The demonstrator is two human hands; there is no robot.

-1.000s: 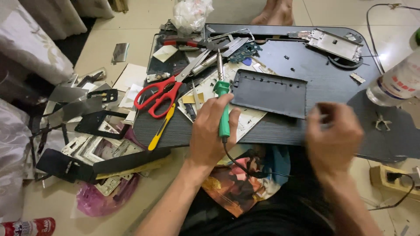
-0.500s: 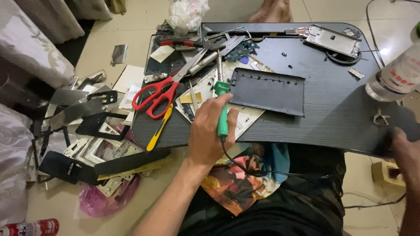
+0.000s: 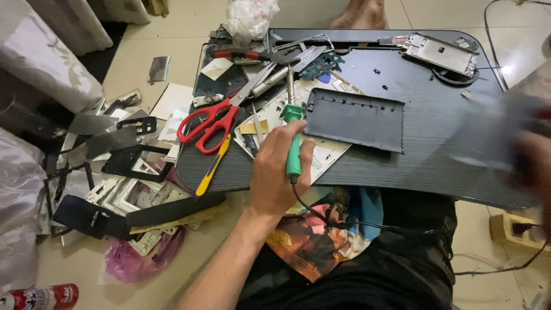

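A: What takes up the most room?

B: The black lap table [image 3: 425,166], running from about nine o'clock across to three o'clock, its near edge over the person's lap.

A: And on it?

B: A dark rectangular panel [image 3: 353,119] lies flat near the centre. At about one o'clock sits a metal phone frame [image 3: 439,53]. Toward ten o'clock, red-handled scissors [image 3: 208,127] lie partly over the table's left edge, with a yellow-handled tool [image 3: 210,166] just below them.

A: Where are the hands?

B: The left hand [image 3: 274,172] rests at the table's near edge, about six o'clock of the panel's left end, fingers wrapped round the green handle of a soldering iron [image 3: 293,135]. The iron points up toward twelve o'clock, its tip just beside the panel's left edge; its cord trails down over the lap.

A: The right one?

B: The right hand [image 3: 531,166] is a blur at three o'clock, with something grey smeared before it. I cannot tell whether it grips anything.

A: Off the table?

B: Loose dark and metal scrap parts [image 3: 115,166] litter the floor at nine o'clock.
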